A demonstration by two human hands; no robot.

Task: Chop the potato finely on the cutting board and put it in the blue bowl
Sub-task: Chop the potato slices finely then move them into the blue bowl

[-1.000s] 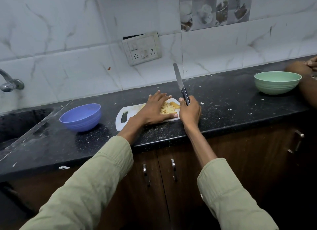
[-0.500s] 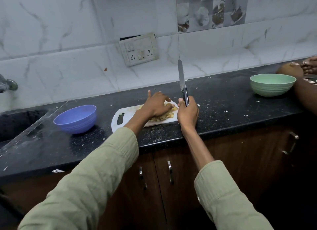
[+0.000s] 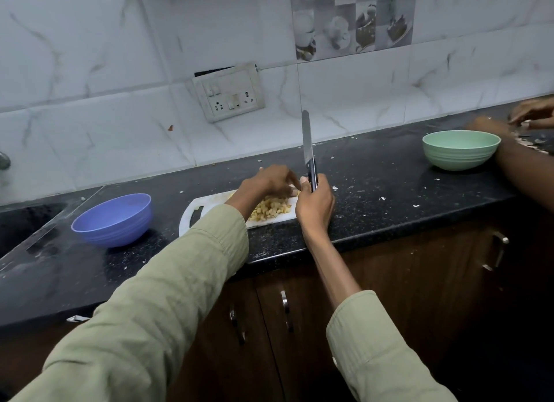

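Right hand [image 3: 314, 203] grips knife [image 3: 306, 143] — blue bowl [image 3: 111, 221] holds nothing.

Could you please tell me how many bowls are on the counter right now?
2. The blue bowl sits left of the cutting board, near the sink. The green bowl sits far right, beside another person's arm. Neither is touched; none appears hidden.
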